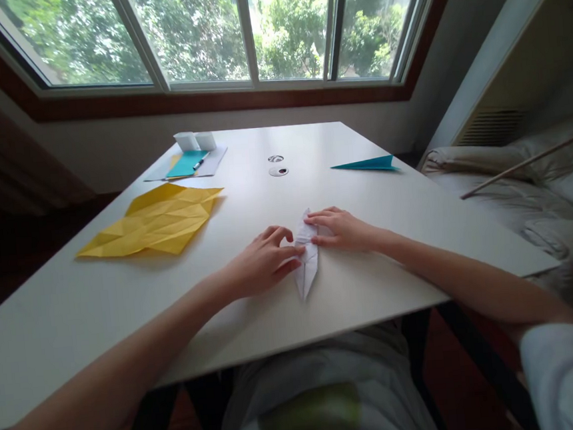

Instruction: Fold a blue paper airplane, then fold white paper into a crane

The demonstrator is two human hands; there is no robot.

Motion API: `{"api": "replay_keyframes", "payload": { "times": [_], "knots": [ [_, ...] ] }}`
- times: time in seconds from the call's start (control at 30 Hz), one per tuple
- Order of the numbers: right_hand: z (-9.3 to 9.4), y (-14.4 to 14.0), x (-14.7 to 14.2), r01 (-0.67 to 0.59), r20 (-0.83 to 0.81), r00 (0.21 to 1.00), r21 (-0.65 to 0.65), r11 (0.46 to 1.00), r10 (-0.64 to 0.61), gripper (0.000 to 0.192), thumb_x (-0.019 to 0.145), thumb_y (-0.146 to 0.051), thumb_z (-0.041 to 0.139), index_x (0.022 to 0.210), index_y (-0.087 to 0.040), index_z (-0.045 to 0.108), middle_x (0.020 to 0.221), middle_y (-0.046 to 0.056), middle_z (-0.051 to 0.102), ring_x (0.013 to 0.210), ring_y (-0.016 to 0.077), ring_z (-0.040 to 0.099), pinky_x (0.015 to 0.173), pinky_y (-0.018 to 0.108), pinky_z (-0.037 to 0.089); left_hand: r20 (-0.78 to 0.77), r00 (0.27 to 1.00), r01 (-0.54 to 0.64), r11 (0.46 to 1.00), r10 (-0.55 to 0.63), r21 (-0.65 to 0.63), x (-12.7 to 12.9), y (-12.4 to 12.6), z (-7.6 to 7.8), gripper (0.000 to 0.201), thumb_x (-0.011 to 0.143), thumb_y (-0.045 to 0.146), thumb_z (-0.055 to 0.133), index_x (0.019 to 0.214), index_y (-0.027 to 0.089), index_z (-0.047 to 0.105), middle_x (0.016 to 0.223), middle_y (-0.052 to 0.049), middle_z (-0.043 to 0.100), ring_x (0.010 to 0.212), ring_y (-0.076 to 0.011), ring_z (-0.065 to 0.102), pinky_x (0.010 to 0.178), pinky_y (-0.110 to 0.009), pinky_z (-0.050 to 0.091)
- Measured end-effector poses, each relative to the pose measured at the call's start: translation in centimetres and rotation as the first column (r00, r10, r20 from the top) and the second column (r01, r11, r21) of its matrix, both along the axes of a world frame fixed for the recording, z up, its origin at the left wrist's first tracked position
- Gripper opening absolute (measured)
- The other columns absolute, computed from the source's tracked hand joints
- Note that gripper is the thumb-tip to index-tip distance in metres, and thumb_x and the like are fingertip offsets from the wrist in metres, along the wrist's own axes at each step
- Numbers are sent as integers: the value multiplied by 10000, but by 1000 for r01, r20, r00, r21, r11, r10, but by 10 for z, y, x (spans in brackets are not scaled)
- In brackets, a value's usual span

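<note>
A narrow piece of folded white paper (310, 266), pointed at both ends, lies on the white table in front of me. My left hand (265, 260) grips its left edge, index finger on top and thumb low at the side. From the right, my right hand (343, 230) holds the upper half, with fingertips near the far point and the thumb at the middle. Creases show on the paper's lower half; its middle is partly covered by my fingers.
Creased yellow paper (161, 219) lies at the left. A folded blue paper (367, 164) rests at the right. Farther back are teal sheets (186, 163), a pen (200, 161) and small white containers (194, 141). Round fittings (278, 171) sit mid-table.
</note>
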State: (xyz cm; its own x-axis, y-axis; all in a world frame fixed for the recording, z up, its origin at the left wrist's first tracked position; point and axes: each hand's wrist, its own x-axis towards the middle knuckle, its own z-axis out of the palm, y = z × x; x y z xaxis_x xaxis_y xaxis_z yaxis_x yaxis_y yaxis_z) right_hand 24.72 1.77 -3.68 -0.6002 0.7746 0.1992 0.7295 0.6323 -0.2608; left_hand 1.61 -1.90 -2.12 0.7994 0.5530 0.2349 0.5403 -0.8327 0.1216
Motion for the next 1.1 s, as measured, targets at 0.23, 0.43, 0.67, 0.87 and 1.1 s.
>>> {"api": "replay_keyframes", "payload": {
  "times": [0.23, 0.43, 0.67, 0.87, 1.1],
  "knots": [
    [-6, 0, -7, 157, -61, 986, 12, 987, -156, 423, 806, -428, 529, 1164, -206, 555, 1195, 88, 563, 1108, 250, 476, 938, 413, 356, -15, 996, 89, 987, -92, -135, -1, 8, -7, 361, 911, 284, 395, 1260, 272, 490, 1352, -87, 441, 1247, -218, 394, 1024, -391, 315],
    [-4, -4, -6, 37, -70, 997, 12, 999, -36, 394, 825, -425, 508, 1180, -260, 550, 1203, 72, 544, 1099, 234, 479, 938, 414, 346, 19, 997, 81, 982, -79, -168, -1, 11, -2, 301, 911, 255, 383, 1148, 250, 569, 1246, -67, 555, 1155, -186, 501, 970, -345, 361],
    [-1, -10, -11, 47, -52, 998, 6, 999, -47, 419, 828, -526, 462, 1115, -250, 592, 1178, 85, 559, 1097, 248, 478, 933, 425, 342, 226, 971, -43, 986, 79, -160, 6, 21, -11, 174, 841, 229, 488, 866, 183, 655, 864, -46, 684, 789, -157, 620, 732, -262, 460],
    [-3, -9, -11, 99, -51, 994, -21, 995, -100, 528, 761, -572, 528, 1167, -234, 540, 1197, 86, 547, 1114, 269, 458, 934, 436, 351, 285, 917, -236, 956, 278, -173, 7, 25, -16, 132, 792, 275, 557, 825, 205, 664, 792, -7, 673, 785, -172, 585, 726, -279, 448],
    [-6, -4, -12, 123, -29, 992, -38, 992, -124, 598, 751, -583, 531, 1192, -179, 537, 1241, 116, 515, 1142, 286, 433, 960, 435, 336, 212, 868, -434, 893, 450, -118, 1, 30, -21, 303, 742, 415, 609, 977, 227, 642, 943, -46, 661, 929, -258, 531, 777, -389, 427]
  ]
}}
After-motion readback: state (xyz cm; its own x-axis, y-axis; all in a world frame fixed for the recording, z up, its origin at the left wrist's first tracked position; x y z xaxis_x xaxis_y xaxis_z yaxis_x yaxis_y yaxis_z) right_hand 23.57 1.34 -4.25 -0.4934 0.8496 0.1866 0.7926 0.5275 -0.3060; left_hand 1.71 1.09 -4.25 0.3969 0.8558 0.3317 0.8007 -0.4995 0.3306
